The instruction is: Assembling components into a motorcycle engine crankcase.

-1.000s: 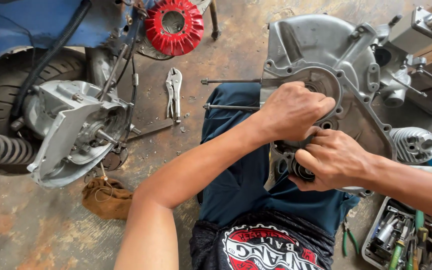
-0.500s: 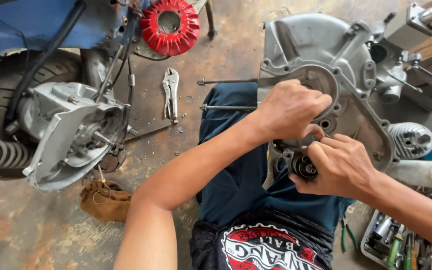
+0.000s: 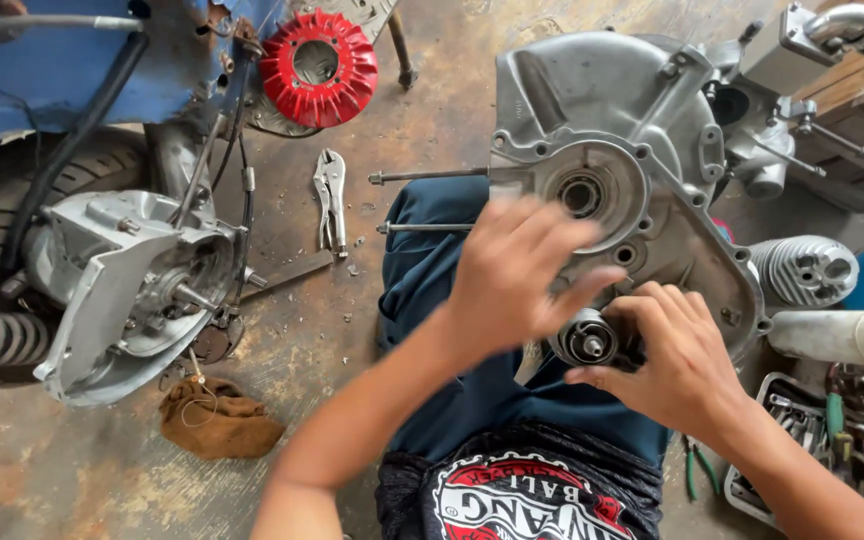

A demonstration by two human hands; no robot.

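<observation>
The right hand point(image 3: 677, 365) pinches a small round metal part point(image 3: 589, 343), steadying it at the 6 o'clock edge of the engine casing point(image 3: 622, 150) propped on the lap. The left hand point(image 3: 517, 275), fingers spread, hovers over the casing.

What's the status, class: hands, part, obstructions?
Left hand open over engine casing. Right hand gripping round metal part. Nothing between them.
</observation>
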